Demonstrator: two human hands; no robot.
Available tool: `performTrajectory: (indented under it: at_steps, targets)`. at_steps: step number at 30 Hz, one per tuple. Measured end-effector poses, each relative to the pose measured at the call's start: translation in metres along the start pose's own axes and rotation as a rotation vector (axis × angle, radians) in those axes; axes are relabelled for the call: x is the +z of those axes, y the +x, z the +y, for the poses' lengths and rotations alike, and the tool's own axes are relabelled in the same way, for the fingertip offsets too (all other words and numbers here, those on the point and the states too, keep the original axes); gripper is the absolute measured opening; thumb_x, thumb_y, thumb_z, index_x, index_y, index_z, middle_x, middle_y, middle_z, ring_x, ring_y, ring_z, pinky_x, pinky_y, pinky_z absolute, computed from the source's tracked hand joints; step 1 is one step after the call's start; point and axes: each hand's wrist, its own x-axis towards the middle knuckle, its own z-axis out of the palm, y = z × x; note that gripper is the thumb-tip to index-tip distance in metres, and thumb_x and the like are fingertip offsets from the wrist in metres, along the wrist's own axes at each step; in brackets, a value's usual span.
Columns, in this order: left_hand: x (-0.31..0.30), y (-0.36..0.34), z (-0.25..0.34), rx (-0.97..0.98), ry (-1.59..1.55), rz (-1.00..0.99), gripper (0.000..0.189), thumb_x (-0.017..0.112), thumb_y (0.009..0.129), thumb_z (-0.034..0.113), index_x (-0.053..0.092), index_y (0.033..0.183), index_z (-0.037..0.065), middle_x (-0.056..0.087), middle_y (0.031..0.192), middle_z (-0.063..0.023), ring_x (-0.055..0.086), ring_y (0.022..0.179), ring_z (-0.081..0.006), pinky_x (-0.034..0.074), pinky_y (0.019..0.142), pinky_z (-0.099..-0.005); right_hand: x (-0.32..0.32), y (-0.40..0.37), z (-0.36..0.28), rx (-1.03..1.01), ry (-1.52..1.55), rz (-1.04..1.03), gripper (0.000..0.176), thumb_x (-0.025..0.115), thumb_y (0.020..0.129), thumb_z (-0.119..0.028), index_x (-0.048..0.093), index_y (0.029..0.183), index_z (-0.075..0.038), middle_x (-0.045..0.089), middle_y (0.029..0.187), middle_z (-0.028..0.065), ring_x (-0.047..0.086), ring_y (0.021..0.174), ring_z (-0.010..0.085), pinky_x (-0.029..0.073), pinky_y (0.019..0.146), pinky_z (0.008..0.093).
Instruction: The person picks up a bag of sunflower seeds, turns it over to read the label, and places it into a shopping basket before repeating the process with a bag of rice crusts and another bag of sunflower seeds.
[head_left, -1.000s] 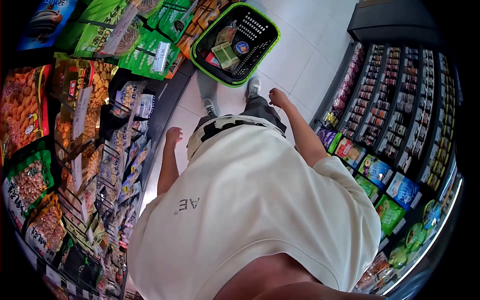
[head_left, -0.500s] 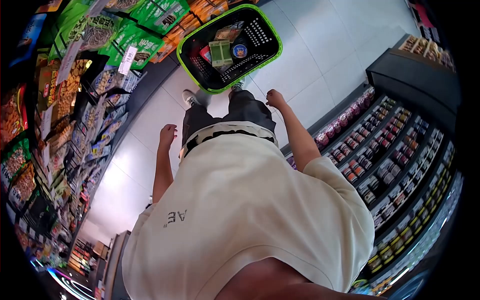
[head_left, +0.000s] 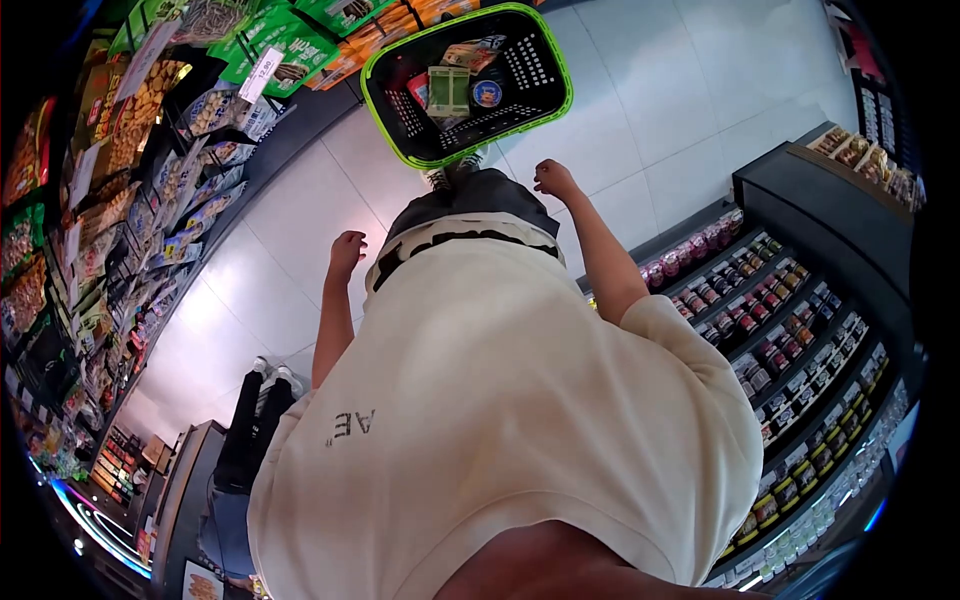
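My left hand (head_left: 348, 250) hangs beside my waist, fingers loosely curled and a little apart, with nothing in it. On the other side, my right hand (head_left: 553, 178) is held slightly forward of my hip, loosely bent and holding nothing visible. It is just below the right end of a black basket (head_left: 520, 95) with a green rim, without touching it. Inside the basket lie a green pack (head_left: 448, 91), a round blue-lidded item (head_left: 487, 94) and an orange-brown pack (head_left: 468, 55). The basket partly hides my shoes.
Shelves of snack bags (head_left: 135, 120) line the left side. Tiered shelves of jars (head_left: 770, 305) and a dark counter end (head_left: 820, 200) stand on the right. Another person's dark-trousered legs (head_left: 248, 425) are at lower left. Pale floor tiles (head_left: 610, 90) run between the shelves.
The basket sits slightly higher and further right in view. My left hand has shifted up and right. Another person's legs now show at lower left, and the shelves have shifted.
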Motion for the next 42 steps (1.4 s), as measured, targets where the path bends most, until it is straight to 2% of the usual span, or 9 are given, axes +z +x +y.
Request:
performTrajectory:
  at_steps: [9, 12, 18, 20, 21, 27, 30, 33, 42]
  targets:
    - [0.001, 0.018, -0.004, 0.101, -0.056, -0.034, 0.025, 0.047, 0.082, 0.017, 0.059, 0.097, 0.001, 0.06, 0.088, -0.008, 0.059, 0.079, -0.0146, 0.05, 0.062, -0.0264, -0.009, -0.024, -0.025, 0.01, -0.037, 0.025, 0.023, 0.047, 0.083, -0.017, 0.053, 0.098, 0.0, 0.062, 0.08, 0.012, 0.064, 0.063, 0.0193, 0.049, 0.05, 0.0265]
    - [-0.002, 0.023, -0.014, 0.086, -0.046, -0.071, 0.026, 0.047, 0.082, 0.017, 0.058, 0.099, 0.001, 0.059, 0.09, -0.0087, 0.057, 0.082, -0.0157, 0.05, 0.062, -0.0263, -0.011, -0.035, -0.021, 0.013, -0.042, 0.041, 0.023, 0.047, 0.083, -0.017, 0.054, 0.098, 0.0, 0.062, 0.079, 0.0117, 0.063, 0.064, 0.0191, 0.049, 0.05, 0.0267]
    - [-0.011, 0.029, -0.029, 0.045, -0.054, -0.051, 0.023, 0.051, 0.079, 0.018, 0.059, 0.093, 0.002, 0.06, 0.083, -0.0066, 0.059, 0.074, -0.0137, 0.049, 0.059, -0.0267, -0.006, -0.056, -0.017, 0.052, -0.026, 0.078, 0.023, 0.047, 0.084, -0.016, 0.054, 0.099, 0.0, 0.062, 0.081, 0.012, 0.063, 0.065, 0.0193, 0.05, 0.051, 0.0275]
    - [-0.014, 0.029, -0.033, 0.032, -0.049, -0.061, 0.023, 0.051, 0.079, 0.018, 0.059, 0.093, 0.003, 0.06, 0.082, -0.0065, 0.059, 0.074, -0.0134, 0.049, 0.058, -0.0263, -0.001, -0.061, -0.015, 0.051, -0.021, 0.104, 0.021, 0.046, 0.082, -0.016, 0.054, 0.091, 0.001, 0.062, 0.074, 0.0107, 0.064, 0.061, 0.019, 0.049, 0.048, 0.0281]
    - [-0.016, 0.03, -0.035, 0.031, -0.053, -0.064, 0.023, 0.051, 0.079, 0.018, 0.059, 0.093, 0.003, 0.06, 0.082, -0.0065, 0.059, 0.074, -0.0134, 0.049, 0.058, -0.0263, 0.0, -0.063, -0.015, 0.092, -0.043, 0.078, 0.024, 0.046, 0.084, -0.016, 0.054, 0.101, 0.0, 0.062, 0.081, 0.0118, 0.064, 0.066, 0.0198, 0.05, 0.052, 0.0279]
    - [-0.022, 0.031, -0.045, 0.05, -0.098, -0.067, 0.024, 0.047, 0.082, 0.018, 0.058, 0.097, 0.003, 0.059, 0.083, -0.0089, 0.056, 0.073, -0.0143, 0.049, 0.058, -0.0247, 0.009, -0.071, -0.015, 0.12, -0.064, 0.062, 0.023, 0.047, 0.084, -0.017, 0.054, 0.101, -0.002, 0.062, 0.081, 0.0106, 0.064, 0.066, 0.0197, 0.05, 0.053, 0.0281]
    - [-0.023, 0.033, -0.051, 0.041, -0.12, -0.065, 0.023, 0.05, 0.079, 0.018, 0.059, 0.093, 0.003, 0.06, 0.083, -0.0064, 0.059, 0.074, -0.0134, 0.049, 0.058, -0.0265, 0.012, -0.072, -0.018, 0.069, -0.052, 0.098, 0.021, 0.047, 0.082, -0.018, 0.054, 0.092, -0.001, 0.063, 0.075, 0.0103, 0.064, 0.061, 0.0191, 0.049, 0.049, 0.0284]
    - [-0.025, 0.032, -0.058, 0.036, -0.105, -0.07, 0.024, 0.05, 0.079, 0.019, 0.059, 0.093, 0.002, 0.06, 0.084, -0.0066, 0.059, 0.075, -0.0135, 0.049, 0.059, -0.0269, 0.015, -0.068, -0.022, 0.076, -0.066, 0.075, 0.023, 0.047, 0.085, -0.018, 0.054, 0.099, -0.002, 0.062, 0.08, 0.0105, 0.064, 0.066, 0.0196, 0.05, 0.053, 0.0278]
    - [-0.033, 0.032, -0.075, 0.027, -0.122, -0.06, 0.025, 0.048, 0.079, 0.018, 0.059, 0.096, 0.002, 0.06, 0.087, -0.0073, 0.059, 0.077, -0.0142, 0.049, 0.059, -0.0273, 0.026, -0.067, -0.018, 0.036, -0.047, 0.076, 0.021, 0.047, 0.083, -0.018, 0.054, 0.093, -0.001, 0.063, 0.075, 0.01, 0.064, 0.062, 0.0184, 0.049, 0.049, 0.0279]
